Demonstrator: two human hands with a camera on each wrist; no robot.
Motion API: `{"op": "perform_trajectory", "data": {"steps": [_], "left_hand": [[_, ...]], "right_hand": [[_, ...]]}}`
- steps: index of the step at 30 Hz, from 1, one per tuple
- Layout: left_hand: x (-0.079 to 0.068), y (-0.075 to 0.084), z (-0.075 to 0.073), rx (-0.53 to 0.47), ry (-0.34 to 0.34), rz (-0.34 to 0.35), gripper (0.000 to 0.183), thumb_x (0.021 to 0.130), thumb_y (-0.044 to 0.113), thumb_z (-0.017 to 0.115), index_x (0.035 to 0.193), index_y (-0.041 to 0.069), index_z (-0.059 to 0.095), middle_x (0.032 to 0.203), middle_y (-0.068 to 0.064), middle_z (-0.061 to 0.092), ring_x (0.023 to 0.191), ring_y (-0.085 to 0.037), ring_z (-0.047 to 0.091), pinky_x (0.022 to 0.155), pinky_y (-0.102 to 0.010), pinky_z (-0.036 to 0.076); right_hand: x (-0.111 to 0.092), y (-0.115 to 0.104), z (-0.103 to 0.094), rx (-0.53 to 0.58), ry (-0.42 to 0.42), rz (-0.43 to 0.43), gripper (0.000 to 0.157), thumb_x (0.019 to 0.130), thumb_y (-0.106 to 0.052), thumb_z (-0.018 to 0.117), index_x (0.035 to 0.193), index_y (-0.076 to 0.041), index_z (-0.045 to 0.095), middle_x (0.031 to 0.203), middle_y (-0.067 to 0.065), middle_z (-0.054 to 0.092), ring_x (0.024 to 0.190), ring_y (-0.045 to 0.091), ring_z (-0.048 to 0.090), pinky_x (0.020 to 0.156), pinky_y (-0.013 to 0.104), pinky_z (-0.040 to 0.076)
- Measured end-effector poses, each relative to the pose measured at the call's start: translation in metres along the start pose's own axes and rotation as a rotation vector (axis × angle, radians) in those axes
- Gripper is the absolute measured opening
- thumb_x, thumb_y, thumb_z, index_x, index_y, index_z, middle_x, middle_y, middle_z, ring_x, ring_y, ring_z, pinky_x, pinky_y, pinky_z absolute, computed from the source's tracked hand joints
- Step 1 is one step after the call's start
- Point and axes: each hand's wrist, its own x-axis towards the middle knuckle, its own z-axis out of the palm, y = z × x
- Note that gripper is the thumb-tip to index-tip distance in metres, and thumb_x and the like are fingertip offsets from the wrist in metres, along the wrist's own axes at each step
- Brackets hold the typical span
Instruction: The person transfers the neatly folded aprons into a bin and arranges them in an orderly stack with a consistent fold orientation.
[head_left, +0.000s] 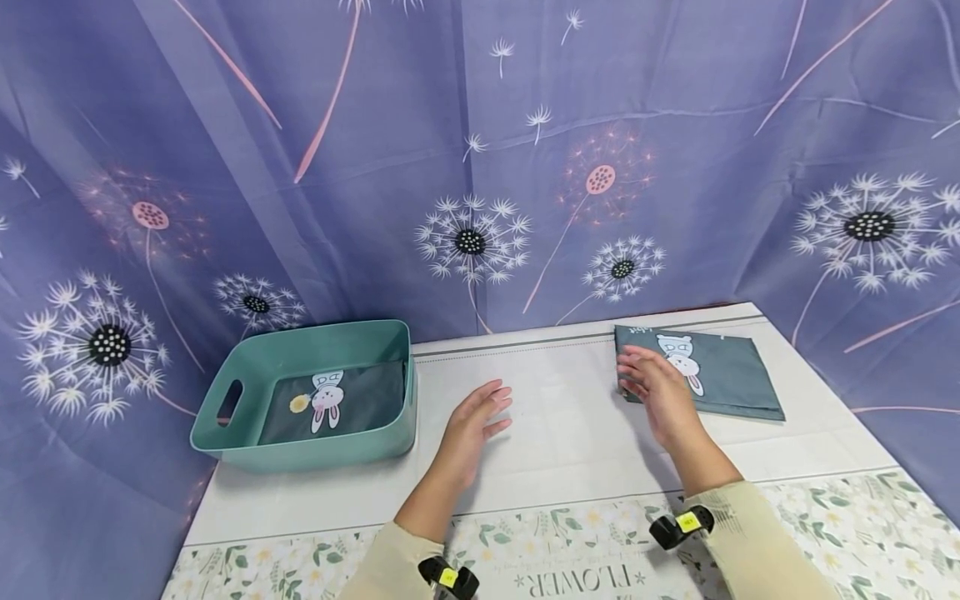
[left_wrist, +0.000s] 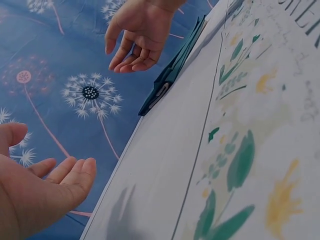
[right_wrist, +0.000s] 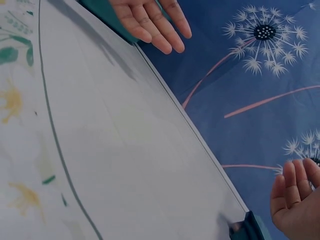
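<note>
My right hand [head_left: 660, 396] hovers over the left end of a folded dark green cloth [head_left: 731, 375] with a rabbit print, at the back right of the table. Its fingers are loosely bent and hold nothing. Over the white middle of the table, my left hand [head_left: 468, 429] hangs with relaxed fingers, also holding nothing. To its left stands a green plastic bin [head_left: 322, 454] with a handle slot. Inside the bin lies another dark green rabbit-print cloth [head_left: 375, 396], flat on the bottom. In the left wrist view the folded cloth [left_wrist: 172, 72] shows edge-on below the right hand.
A white tablecloth [head_left: 555, 433] with a floral border covers the table. Purple dandelion-print curtains [head_left: 465, 167] hang close behind the table and along both sides. Each wrist wears a black strap [head_left: 681, 527] with a yellow label.
</note>
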Motion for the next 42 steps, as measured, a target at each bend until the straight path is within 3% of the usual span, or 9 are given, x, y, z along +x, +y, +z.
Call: {"op": "perform_trajectory", "data": {"steps": [5,11,17,25,42], "left_hand": [[0.002,-0.002,0.005,0.008,0.007,-0.01,0.046,0.104,0.021,0.048,0.147,0.005,0.048,0.152,-0.023,0.048,0.141,-0.036,0.048,0.112,-0.047,0.047],[0.006,-0.006,0.009,0.018,0.007,-0.02,0.048,0.102,0.02,0.052,0.148,0.006,0.048,0.152,-0.02,0.049,0.14,-0.034,0.049,0.113,-0.048,0.046],[0.008,-0.009,0.014,0.006,0.0,-0.017,0.05,0.102,0.018,0.053,0.149,0.002,0.045,0.152,-0.023,0.048,0.141,-0.038,0.047,0.113,-0.05,0.045],[0.012,-0.012,0.02,-0.003,0.007,-0.022,0.05,0.101,0.018,0.053,0.147,0.002,0.047,0.151,-0.024,0.049,0.141,-0.04,0.047,0.112,-0.051,0.046],[0.02,-0.02,0.03,-0.008,-0.028,-0.028,0.05,0.102,0.02,0.053,0.148,0.002,0.046,0.151,-0.023,0.049,0.14,-0.037,0.048,0.112,-0.049,0.047]], "right_hand": [[-0.001,0.0,-0.007,0.004,0.004,-0.026,0.021,0.108,-0.016,0.047,0.116,-0.016,0.067,0.101,-0.013,0.073,0.093,0.003,0.068,0.088,0.023,0.054],[-0.002,-0.001,-0.013,0.019,0.008,-0.018,0.022,0.108,-0.016,0.047,0.111,-0.021,0.068,0.101,-0.013,0.073,0.094,0.003,0.068,0.087,0.022,0.054],[-0.003,-0.002,-0.021,0.032,0.019,-0.029,0.022,0.107,-0.015,0.047,0.12,-0.012,0.065,0.102,-0.012,0.074,0.096,0.005,0.069,0.087,0.021,0.054],[-0.004,-0.002,-0.03,0.015,0.022,-0.054,0.023,0.107,-0.013,0.046,0.113,-0.021,0.067,0.102,-0.012,0.073,0.095,0.003,0.069,0.086,0.02,0.055],[-0.008,-0.002,-0.044,0.044,0.059,-0.064,0.025,0.107,-0.011,0.048,0.11,-0.021,0.07,0.103,-0.014,0.074,0.095,0.003,0.07,0.084,0.019,0.055]]}}
